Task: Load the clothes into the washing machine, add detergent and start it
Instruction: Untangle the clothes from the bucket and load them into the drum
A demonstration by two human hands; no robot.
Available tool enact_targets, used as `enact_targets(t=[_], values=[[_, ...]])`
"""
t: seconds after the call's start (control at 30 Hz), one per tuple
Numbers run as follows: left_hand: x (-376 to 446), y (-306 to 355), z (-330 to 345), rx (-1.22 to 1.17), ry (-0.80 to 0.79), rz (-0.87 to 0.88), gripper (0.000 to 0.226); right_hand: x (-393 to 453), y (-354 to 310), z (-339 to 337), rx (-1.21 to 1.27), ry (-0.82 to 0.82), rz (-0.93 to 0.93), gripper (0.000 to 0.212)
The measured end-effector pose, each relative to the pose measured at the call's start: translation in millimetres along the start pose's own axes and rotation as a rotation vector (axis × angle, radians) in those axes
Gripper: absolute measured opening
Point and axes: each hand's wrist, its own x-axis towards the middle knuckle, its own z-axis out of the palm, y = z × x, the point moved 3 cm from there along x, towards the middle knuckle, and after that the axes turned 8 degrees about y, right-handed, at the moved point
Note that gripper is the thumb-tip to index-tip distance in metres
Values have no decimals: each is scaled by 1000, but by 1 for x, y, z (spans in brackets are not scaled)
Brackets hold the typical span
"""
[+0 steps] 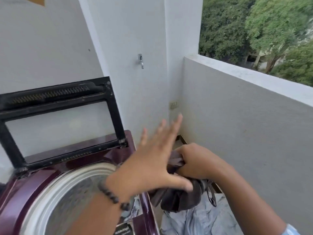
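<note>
A dark garment [179, 195] is being gripped in the closed right hand [194, 161], just right of the washer [25, 192], above pale clothes [199, 219]. The drum [71, 192] is lying leftward; the left hand [152, 161] is being held spread, nearer it.

White balcony walls [128, 31], tap [140, 61], socket [173, 105], low parapet [245, 116], trees [254, 28] beyond, daylight.
</note>
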Motion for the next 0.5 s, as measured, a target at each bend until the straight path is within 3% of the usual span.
enact_targets(t=[0.07,0.17,0.3,0.43,0.5], values=[[-2,-20,20,114,-102,-18,133,7,-21,2,-10,-4,-50,6],[-14,-50,6,22,85,-93,115,10,-39,5,95,58,-79,26],[-42,-68,-36,-406,226,-68,83,14,-62,22,466,81,-102,46],[-63,-85,-79,-739,440,30,67,23,-76,73,724,77,-54,73],[-72,-99,-97,-886,582,37,61,24,-78,100,830,84,20,67]])
